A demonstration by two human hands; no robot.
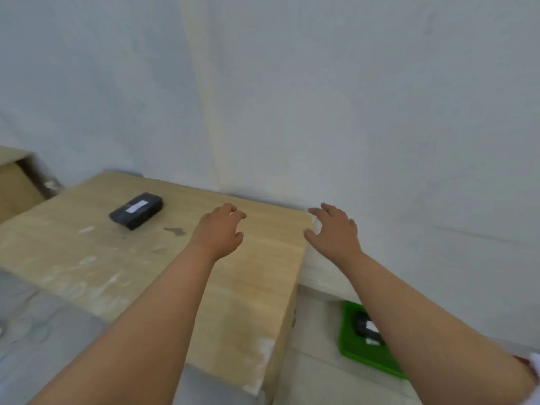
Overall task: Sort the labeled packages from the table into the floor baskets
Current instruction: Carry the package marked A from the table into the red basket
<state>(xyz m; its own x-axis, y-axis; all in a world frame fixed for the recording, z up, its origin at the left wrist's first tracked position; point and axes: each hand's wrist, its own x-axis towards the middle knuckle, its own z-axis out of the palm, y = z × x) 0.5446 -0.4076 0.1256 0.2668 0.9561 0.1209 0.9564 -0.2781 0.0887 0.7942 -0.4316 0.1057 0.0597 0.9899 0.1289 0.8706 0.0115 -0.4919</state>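
Both hands hover empty, fingers spread wide; the left hand is nearer the black labeled package, which lies on the counter to its left, long axis slanting away rightward; the right hand is off the counter's edge, above the green basket.

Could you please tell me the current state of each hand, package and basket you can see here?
Left hand: open, empty, over the table.
Right hand: open, empty, past the table's right edge.
Black package: flat on the table, label up, untouched.
Green basket: on the floor, partly hidden by the right arm, holding a dark labeled package.
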